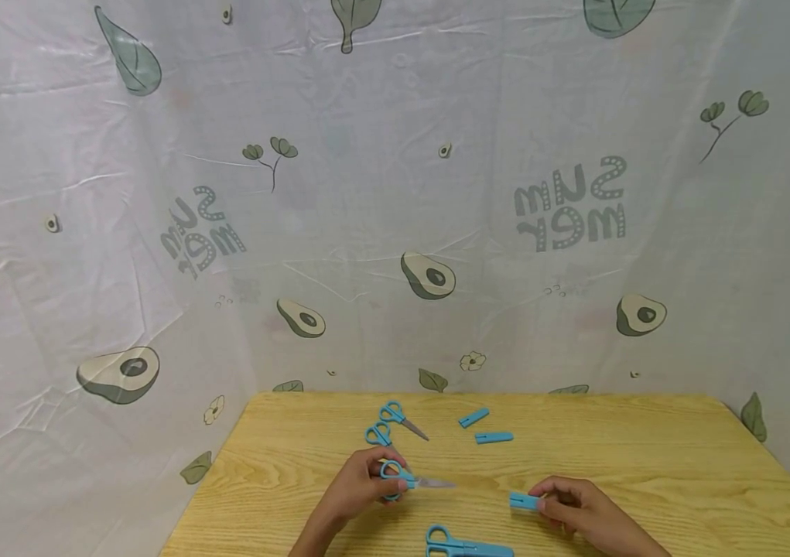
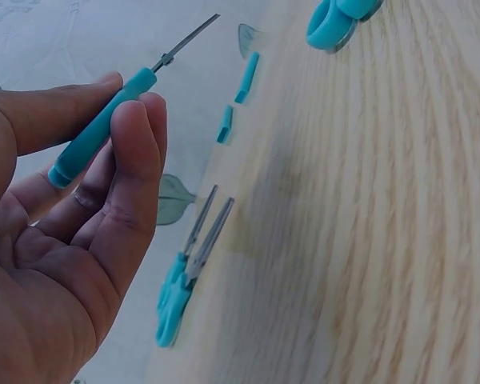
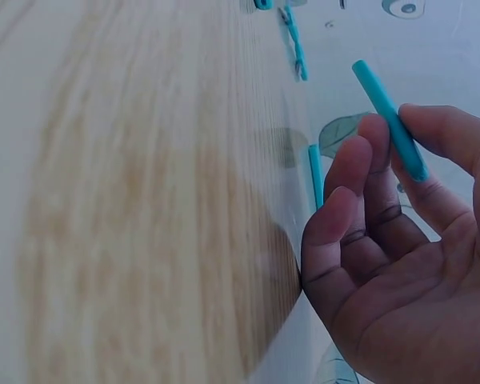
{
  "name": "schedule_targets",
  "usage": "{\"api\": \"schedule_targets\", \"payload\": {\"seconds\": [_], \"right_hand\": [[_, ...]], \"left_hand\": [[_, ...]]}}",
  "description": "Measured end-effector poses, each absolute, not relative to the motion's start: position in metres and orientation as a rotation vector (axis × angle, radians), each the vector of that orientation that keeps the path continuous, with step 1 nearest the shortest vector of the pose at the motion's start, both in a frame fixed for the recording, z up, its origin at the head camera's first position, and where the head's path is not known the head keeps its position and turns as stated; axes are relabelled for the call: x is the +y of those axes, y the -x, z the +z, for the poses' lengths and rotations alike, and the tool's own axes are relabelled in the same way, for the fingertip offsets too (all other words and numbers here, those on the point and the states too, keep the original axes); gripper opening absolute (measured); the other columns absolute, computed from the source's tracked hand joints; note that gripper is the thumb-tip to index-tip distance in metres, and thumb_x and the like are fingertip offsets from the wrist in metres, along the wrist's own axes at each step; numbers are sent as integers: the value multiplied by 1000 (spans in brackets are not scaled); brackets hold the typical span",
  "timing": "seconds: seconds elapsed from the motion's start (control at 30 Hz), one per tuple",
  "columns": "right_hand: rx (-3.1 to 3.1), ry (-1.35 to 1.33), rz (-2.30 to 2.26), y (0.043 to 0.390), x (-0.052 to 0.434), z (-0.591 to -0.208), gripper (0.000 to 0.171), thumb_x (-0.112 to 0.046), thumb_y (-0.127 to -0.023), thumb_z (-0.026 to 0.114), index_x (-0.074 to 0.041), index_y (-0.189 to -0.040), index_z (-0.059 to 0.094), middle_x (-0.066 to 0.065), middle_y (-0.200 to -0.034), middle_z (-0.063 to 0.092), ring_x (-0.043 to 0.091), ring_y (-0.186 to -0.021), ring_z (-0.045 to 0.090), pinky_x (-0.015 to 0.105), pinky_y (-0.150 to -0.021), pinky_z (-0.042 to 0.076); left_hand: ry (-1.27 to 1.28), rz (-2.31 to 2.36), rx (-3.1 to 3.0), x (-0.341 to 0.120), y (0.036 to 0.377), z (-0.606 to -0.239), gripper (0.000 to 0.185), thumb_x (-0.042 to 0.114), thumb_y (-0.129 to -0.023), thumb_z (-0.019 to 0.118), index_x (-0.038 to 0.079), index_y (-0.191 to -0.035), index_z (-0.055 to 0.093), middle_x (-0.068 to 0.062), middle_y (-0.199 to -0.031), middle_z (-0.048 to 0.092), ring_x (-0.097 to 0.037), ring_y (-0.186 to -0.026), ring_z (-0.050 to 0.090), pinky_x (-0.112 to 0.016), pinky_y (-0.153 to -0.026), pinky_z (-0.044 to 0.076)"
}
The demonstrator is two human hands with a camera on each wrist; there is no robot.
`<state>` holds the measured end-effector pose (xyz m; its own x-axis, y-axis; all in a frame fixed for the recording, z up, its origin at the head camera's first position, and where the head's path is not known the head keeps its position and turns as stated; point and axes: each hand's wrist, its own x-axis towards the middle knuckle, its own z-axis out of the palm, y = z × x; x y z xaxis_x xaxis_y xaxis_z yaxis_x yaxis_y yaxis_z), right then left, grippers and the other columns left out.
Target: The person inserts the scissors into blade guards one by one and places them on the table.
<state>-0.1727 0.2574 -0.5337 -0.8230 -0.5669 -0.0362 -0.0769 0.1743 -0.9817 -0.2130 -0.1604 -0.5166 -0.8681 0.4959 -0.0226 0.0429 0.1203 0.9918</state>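
Observation:
My left hand (image 1: 384, 472) grips small blue-handled scissors (image 1: 405, 481) by the handle, with the bare metal blade pointing right. In the left wrist view the thumb and fingers (image 2: 136, 132) curl round the blue handle (image 2: 104, 128), and the blade (image 2: 188, 40) sticks out above them. My right hand (image 1: 548, 503) pinches a short blue blade cap (image 1: 524, 501) just above the table, about a hand's width right of the blade tip. The right wrist view shows this cap (image 3: 388, 116) held between thumb and fingertips (image 3: 368, 136).
On the wooden table (image 1: 645, 449), another uncapped pair of scissors (image 1: 395, 422) lies behind my left hand. Two loose blue caps (image 1: 473, 418) (image 1: 494, 438) lie at the middle back. A capped pair (image 1: 464, 548) lies at the front edge. A printed cloth backdrop (image 1: 395, 193) surrounds the table.

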Motion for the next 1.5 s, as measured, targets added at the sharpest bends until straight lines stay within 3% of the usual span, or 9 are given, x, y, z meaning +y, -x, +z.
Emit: {"api": "schedule_targets", "payload": {"seconds": [0.3, 0.47, 0.53, 0.77, 1.33, 1.5], "right_hand": [[2020, 580, -1701, 171, 252, -532, 36, -16, -115, 49, 14, -132, 61, -6, -94, 70, 5, -71, 57, 23, -59, 49], [1924, 638, -1763, 172, 249, -534, 37, -11, -116, 46, 20, -131, 56, -7, -91, 67, 14, -64, 46, 29, -56, 39], [1894, 654, -1785, 172, 247, -534, 36, -10, -115, 46, 22, -131, 55, -6, -91, 67, 17, -65, 43, 30, -57, 38], [1880, 633, -1778, 171, 245, -534, 34, -11, -115, 46, 18, -130, 58, -8, -92, 69, 9, -68, 48, 24, -62, 44], [1888, 600, -1793, 170, 239, -536, 33, -11, -116, 47, 14, -131, 61, -7, -90, 67, 14, -67, 46, 26, -61, 43], [1866, 599, -1806, 170, 239, -537, 36, -12, -116, 46, 18, -132, 57, -7, -91, 67, 15, -67, 44, 27, -61, 41]], "left_hand": [[-509, 1818, 2022, -154, 209, -516, 34, 2, -97, 77, -14, -124, 64, 2, -87, 78, -14, -79, 77, -25, -68, 64], [-516, 1807, 2039, -151, 208, -515, 34, 2, -98, 76, -14, -125, 64, 3, -89, 78, -16, -81, 78, -27, -69, 66], [-520, 1801, 2049, -150, 207, -515, 34, 2, -98, 76, -14, -125, 65, 2, -89, 78, -17, -81, 79, -28, -69, 66], [-516, 1805, 2027, -147, 206, -514, 34, 2, -97, 76, -13, -125, 65, 2, -89, 79, -12, -79, 78, -28, -70, 66], [-527, 1820, 1985, -141, 203, -517, 31, -1, -98, 75, -13, -125, 66, -4, -92, 79, -12, -79, 77, -26, -69, 65], [-520, 1815, 1999, -138, 201, -516, 30, -2, -98, 75, -12, -125, 66, -8, -93, 80, -13, -79, 77, -26, -68, 66]]}}
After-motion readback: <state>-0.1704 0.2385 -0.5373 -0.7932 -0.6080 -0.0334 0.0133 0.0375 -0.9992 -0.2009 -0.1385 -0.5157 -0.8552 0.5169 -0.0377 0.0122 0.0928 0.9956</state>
